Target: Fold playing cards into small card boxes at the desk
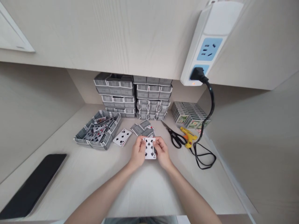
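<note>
- Head view, near left: a black slab (34,186) lies on the pale tabletop (140,196).
- Middle: the left hand (139,152) and right hand (163,152) hold a seven of spades (149,152) face up between them, thumbs and fingers pinching its left and right edges.
- Just beyond: overlapping face-down cards (137,129); to their left, a black five (122,137).
- Farther left: a card-patterned tray (87,143) holding loose cards (98,129).
- Right: black-handled scissors (172,133) beside a yellow glue gun (190,137).
- Far: stacked card-patterned boxes (153,92); right of them, rows of small packs (192,115).
</note>
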Tool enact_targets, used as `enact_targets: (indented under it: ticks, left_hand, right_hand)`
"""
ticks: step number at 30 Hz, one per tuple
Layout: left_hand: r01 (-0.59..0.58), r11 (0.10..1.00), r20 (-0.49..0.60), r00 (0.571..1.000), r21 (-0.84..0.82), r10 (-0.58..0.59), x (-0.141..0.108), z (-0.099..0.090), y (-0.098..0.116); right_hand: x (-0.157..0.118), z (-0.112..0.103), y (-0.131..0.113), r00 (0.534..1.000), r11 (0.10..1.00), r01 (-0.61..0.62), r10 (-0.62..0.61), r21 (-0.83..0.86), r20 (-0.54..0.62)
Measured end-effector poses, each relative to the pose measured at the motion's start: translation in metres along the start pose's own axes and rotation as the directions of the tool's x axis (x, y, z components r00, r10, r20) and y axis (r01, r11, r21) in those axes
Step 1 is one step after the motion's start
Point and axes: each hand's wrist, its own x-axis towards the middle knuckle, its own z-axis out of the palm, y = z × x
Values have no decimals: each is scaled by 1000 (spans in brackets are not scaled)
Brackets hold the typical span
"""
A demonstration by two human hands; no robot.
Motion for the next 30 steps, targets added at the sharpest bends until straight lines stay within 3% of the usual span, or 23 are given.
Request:
enact_targets:
  ticks: [17,30]
  left_hand:
    - [-92,993,-80,993,-77,86,-4,2,-1]
    - [21,974,-80,996,-225,-39,1,4,2]
  right_hand:
    - [1,0,-1,1000,999,7,-7,41,1]
    - [3,-3,2,999,993,-33,33,113,-4]
